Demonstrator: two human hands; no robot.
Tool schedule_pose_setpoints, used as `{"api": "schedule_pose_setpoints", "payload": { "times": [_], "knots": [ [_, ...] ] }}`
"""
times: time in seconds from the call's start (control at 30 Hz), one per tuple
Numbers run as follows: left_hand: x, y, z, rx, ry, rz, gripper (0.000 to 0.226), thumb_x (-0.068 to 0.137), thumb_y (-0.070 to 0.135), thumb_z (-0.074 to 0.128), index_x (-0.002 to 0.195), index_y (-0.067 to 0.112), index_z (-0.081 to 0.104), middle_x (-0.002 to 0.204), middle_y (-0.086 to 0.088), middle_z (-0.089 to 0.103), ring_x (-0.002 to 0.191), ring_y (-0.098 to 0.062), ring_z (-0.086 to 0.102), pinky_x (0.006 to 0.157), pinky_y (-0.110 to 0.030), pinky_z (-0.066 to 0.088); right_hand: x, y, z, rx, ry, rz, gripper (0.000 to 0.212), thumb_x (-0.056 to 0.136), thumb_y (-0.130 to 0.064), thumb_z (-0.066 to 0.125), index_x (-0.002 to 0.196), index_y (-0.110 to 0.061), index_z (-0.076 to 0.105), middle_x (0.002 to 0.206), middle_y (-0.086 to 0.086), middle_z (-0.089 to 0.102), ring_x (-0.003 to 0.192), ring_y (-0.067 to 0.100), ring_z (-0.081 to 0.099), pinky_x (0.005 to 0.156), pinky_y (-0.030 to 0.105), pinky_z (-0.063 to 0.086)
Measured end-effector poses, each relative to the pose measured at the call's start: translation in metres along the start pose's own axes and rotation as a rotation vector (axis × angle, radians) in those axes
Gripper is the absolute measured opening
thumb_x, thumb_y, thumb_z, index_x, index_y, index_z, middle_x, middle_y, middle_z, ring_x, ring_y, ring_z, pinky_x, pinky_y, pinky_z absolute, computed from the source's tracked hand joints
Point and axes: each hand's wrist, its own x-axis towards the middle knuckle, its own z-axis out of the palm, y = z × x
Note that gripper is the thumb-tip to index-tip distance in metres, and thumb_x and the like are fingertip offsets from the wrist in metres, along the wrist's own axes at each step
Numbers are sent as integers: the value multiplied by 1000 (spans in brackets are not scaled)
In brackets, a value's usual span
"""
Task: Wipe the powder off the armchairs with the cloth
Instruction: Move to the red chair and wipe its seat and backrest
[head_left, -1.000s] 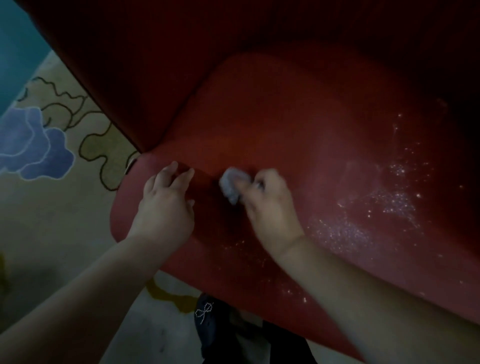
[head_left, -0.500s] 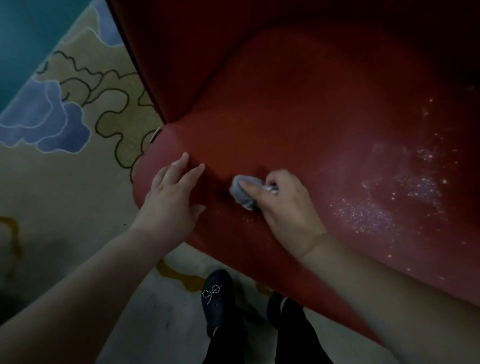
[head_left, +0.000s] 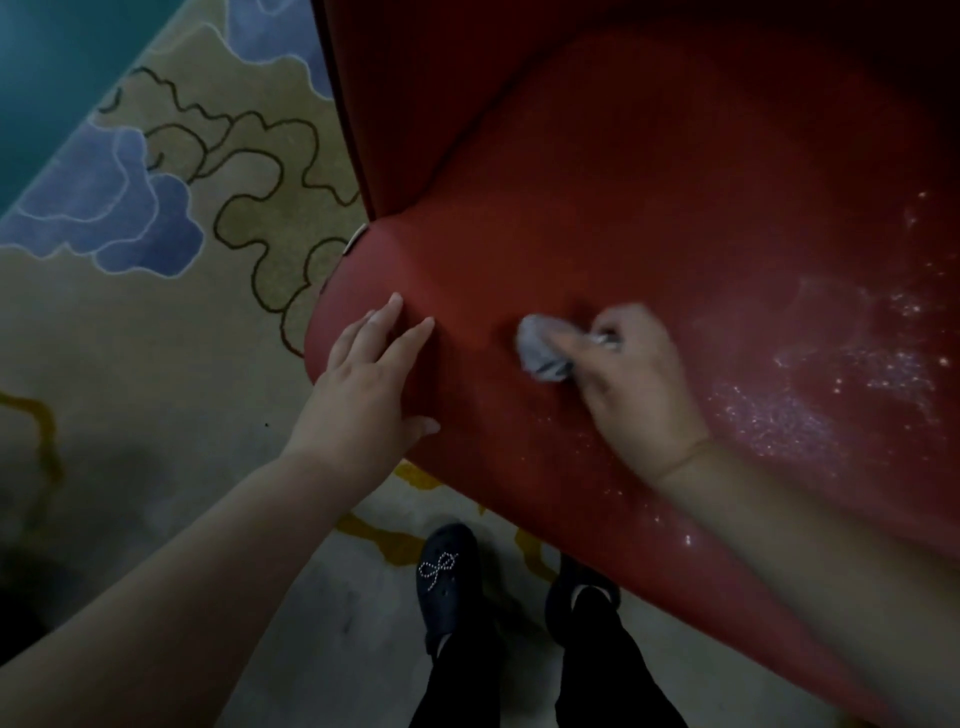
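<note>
Rug (head_left: 130, 332): patterned, with blue and olive cloud shapes; it lies under the seat and spreads out to its left and front.
Seat (head_left: 649, 197): red cushion of the armchair, the landmark for everything below; only this one chair is in view.
Powder (head_left: 810, 395): white specks scattered over the right part of the seat, with a thin trail down toward its front edge.
Right hand (head_left: 636, 389): on the front-middle of the seat, its grip curled round the cloth and pressing it down onto the cushion.
Left hand (head_left: 371, 382): flat on the seat's front-left corner, fingers straight and slightly spread, holding nothing; it looks to be bracing.
Shoes (head_left: 447, 577): dark, on the rug just in front of the seat's front edge.
Cloth (head_left: 543, 348): small grey wad on the seat, poking out left of the right hand, well apart from the main powder patch.
Done: the left and middle of the seat around the cloth look free of powder, though the light is dim.
Left: the whole right-hand patch and the specks along the front edge remain; other armchairs are out of view, so their state cannot be told.
Progress: I judge this chair roughly part-way, with the heaviest dusting not yet touched.
</note>
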Motion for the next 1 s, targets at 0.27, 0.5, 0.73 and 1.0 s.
{"api": "schedule_pose_setpoints", "payload": {
  "times": [0.27, 0.5, 0.73, 1.0],
  "knots": [
    [-2, -3, 4, -33, 42, -4, 99, 72, 24, 82, 151, 27, 22, 161, 3, 4, 146, -23, 5, 117, -31, 7, 13, -41, 39, 104, -15, 131, 35, 91, -50, 50, 99, -20, 66, 85, -7, 46, 77, 9, 42, 70, 35, 42],
    [-4, 2, 7, -23, 49, 30, 101, 71, 27, 82, 152, 24, 21, 161, 4, 4, 146, -20, 0, 112, -24, 1, -14, -1, 2, 8, -12, 46, 35, 92, -16, 52, 122, -27, 65, 95, 13, 50, 82, 27, 47, 68, 39, 45],
    [-8, 17, 17, 2, 34, 95, 99, 72, 24, 81, 152, 19, 22, 161, 2, 5, 147, -22, 1, 113, -25, 1, -48, -42, 16, 97, -131, 40, 36, 100, -37, 38, 119, -26, 67, 95, 3, 47, 87, 18, 43, 70, 35, 42],
    [-9, 31, 27, -11, 65, 125, 83, 82, 18, 72, 151, 15, 25, 160, 1, 10, 147, -23, 5, 114, -26, 2, -32, 0, -5, 21, 175, 294, 34, 87, -11, 52, 115, -23, 69, 92, 16, 51, 79, 33, 51, 68, 45, 47]
  ]
}}
